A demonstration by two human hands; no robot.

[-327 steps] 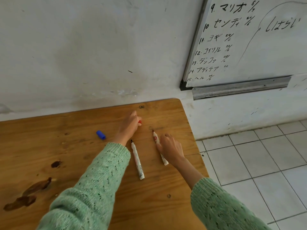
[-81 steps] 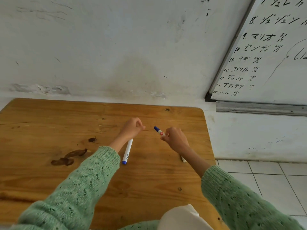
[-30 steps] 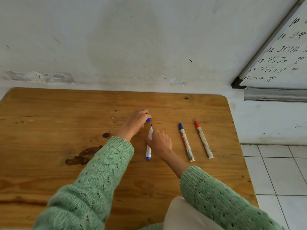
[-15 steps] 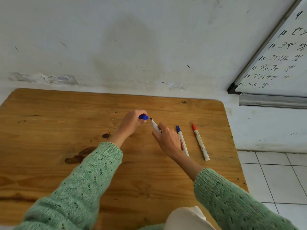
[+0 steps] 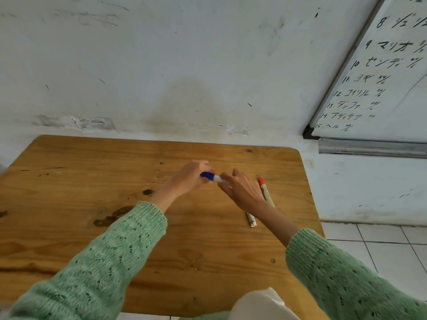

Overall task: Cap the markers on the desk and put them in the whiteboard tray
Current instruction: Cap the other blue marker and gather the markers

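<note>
Left hand: the left hand [image 5: 188, 177] is up over the middle of the desk [image 5: 92, 181], fingers pinched around the blue cap [image 5: 207, 175].
Right hand: the right hand [image 5: 242, 189] grips the white barrel of the marker in hand [image 5: 219, 179], thumb and fingers curled on it, the other fingers loosely spread.
Marker in hand: cap sits on the barrel's tip between the two hands; whether it is pushed fully home, I cannot tell.
Red-capped marker: the red-capped marker [image 5: 265, 190] lies flat on the desk just right of the right hand, cap pointing at the wall.
Second marker: only the tail end of the second marker [image 5: 251, 220] peeks out under the right wrist, the rest hidden.
In the way: the right forearm crosses over both resting markers; the sleeves [image 5: 111, 257] cover the near part of the desk.
Tray: the whiteboard tray [image 5: 372, 147] is a grey metal strip under the whiteboard [image 5: 388, 77], off to the right past the desk's corner, well apart from the hands.
Desk edges: back edge runs along the wall [image 5: 161, 65]; right edge drops to the tiled floor [image 5: 381, 245].
Open room: wide bare wood left of the left hand, marked by dark stains [image 5: 113, 215]; clear floor gap between desk and tray.
</note>
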